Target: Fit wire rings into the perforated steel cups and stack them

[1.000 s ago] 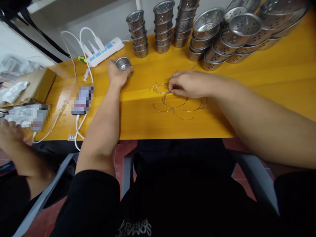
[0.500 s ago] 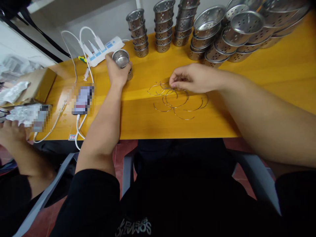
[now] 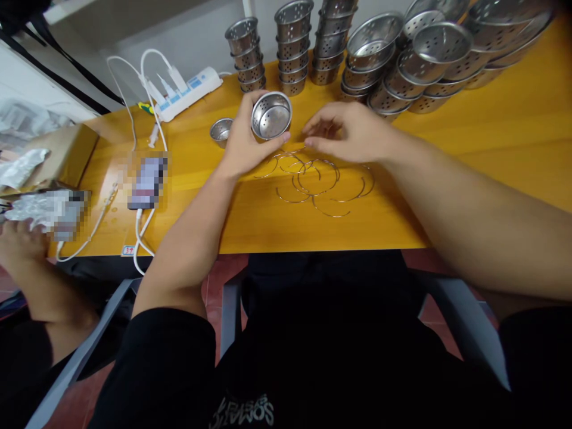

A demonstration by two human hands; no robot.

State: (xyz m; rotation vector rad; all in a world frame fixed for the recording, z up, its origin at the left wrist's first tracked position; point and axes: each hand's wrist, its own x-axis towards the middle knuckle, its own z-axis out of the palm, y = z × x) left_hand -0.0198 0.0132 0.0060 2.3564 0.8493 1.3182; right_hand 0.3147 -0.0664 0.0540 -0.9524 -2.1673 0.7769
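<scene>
One phone [image 3: 147,182] on the left, power strip [image 3: 190,94] farther back, then a small cup [image 3: 220,132] on the table [image 3: 513,131]. Just right of it, the left hand [image 3: 248,134] has a metal cup [image 3: 271,116] clasped, open mouth in view! Curved wires [image 3: 311,195] lie nearer, spreading right; over them the right hand [image 3: 348,131], thumb and fingers narrowly apart, whether pinching a wire I can't tell. Stacked cups [image 3: 431,56] crowd the far right.

Sticker [image 3: 128,251] on table [image 3: 393,221] reads "39"; shirt [image 3: 313,369], "SOMATIC".
</scene>
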